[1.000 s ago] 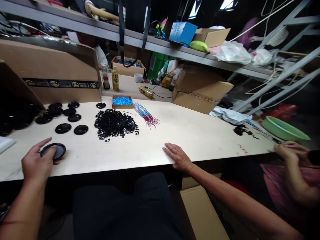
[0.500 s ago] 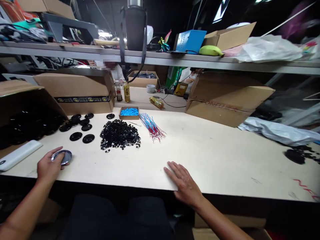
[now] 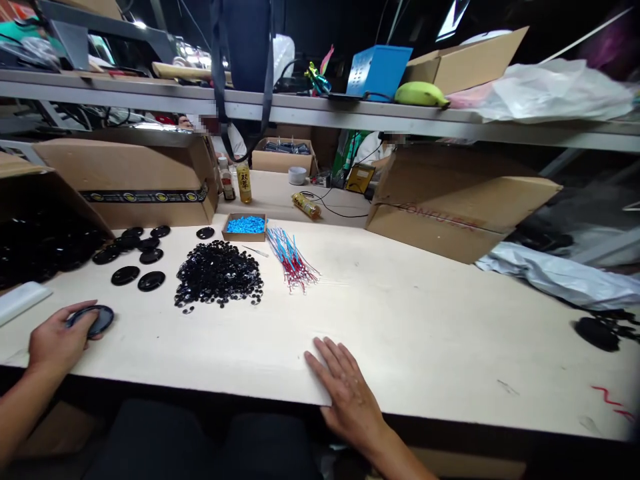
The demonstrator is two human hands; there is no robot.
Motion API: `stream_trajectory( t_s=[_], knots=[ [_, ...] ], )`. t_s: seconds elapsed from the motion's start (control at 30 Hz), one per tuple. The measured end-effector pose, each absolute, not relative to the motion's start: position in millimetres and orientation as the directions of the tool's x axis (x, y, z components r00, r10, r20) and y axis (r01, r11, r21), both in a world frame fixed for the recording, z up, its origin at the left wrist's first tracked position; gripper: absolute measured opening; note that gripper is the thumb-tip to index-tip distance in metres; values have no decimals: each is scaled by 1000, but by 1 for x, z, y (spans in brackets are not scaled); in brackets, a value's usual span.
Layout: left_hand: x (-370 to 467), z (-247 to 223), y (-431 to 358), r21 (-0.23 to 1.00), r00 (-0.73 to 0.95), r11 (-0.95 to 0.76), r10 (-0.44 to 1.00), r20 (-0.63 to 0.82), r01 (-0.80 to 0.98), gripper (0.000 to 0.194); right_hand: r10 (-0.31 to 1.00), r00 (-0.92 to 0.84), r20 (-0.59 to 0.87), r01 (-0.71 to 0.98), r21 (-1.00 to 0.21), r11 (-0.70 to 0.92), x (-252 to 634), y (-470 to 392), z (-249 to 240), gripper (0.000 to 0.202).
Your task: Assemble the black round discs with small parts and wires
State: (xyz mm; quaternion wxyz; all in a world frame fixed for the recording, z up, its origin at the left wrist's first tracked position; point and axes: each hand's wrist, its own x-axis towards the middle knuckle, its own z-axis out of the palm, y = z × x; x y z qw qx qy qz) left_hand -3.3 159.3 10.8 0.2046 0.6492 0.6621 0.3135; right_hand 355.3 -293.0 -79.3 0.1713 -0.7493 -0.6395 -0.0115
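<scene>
My left hand [image 3: 59, 339] is closed on a round black disc [image 3: 103, 321] above the table's left part, thumb over its face. Flat on the table's front edge lies my right hand [image 3: 345, 387], fingers stretched out, holding nothing. Several black round discs [image 3: 151, 281] lie beyond my left hand. A heap of small black parts [image 3: 219, 272] spreads in the middle left. Behind it is a small cardboard tray [image 3: 245, 236] of blue pieces [image 3: 246, 225]. To the heap's right lies a bundle of blue, white and red wires [image 3: 293, 257].
An open box of black parts [image 3: 45, 247] and a white oblong object [image 3: 23, 301] are at left. Cardboard boxes [image 3: 145, 173] [image 3: 435, 220] stand behind, below a shelf [image 3: 320, 113]. Bottles [image 3: 244, 184] stand further back. People are partly visible beyond.
The view has turned a little to the right, so the table's things sit further left. My left hand still holds the disc, now tilted differently. My right hand remains flat at the edge.
</scene>
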Motion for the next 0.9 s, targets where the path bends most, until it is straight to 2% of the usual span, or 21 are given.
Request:
stream_trajectory(
  t_s=[0.13, 0.27, 0.3, 0.37, 0.4, 0.47, 0.57, 0.9],
  knots=[
    [4, 17, 154, 677, -76, -42, 987, 143, 735, 66, 961, 208, 185, 949, -276, -152, 352, -302, -77, 123],
    [12, 24, 150, 675, -103, 0, 988, 112, 738, 61, 984, 165, 66, 895, -430, -122, 362, -270, -36, 86],
    [13, 25, 149, 677, -108, 2, 988, 114, 736, 60, 978, 197, 74, 882, -448, -144, 368, -249, -22, 78],
    [12, 24, 151, 691, -111, 0, 987, 116, 723, 55, 942, 301, 151, 896, -382, -226, 384, -194, 2, 64],
    [11, 23, 152, 703, -108, 0, 988, 109, 712, 53, 926, 341, 164, 899, -345, -270, 393, -164, 11, 63],
    [9, 22, 155, 725, -92, 0, 992, 88, 689, 49, 897, 431, 97, 869, -310, -384, 409, -107, 19, 63],
    [6, 20, 158, 746, -69, -12, 995, 77, 665, 43, 885, 462, 52, 851, -306, -427, 423, -56, 12, 53],
    [-1, 14, 165, 743, -33, -40, 996, 83, 668, 40, 774, 623, 109, 761, -311, -569, 423, -51, -32, 52]
  ],
)
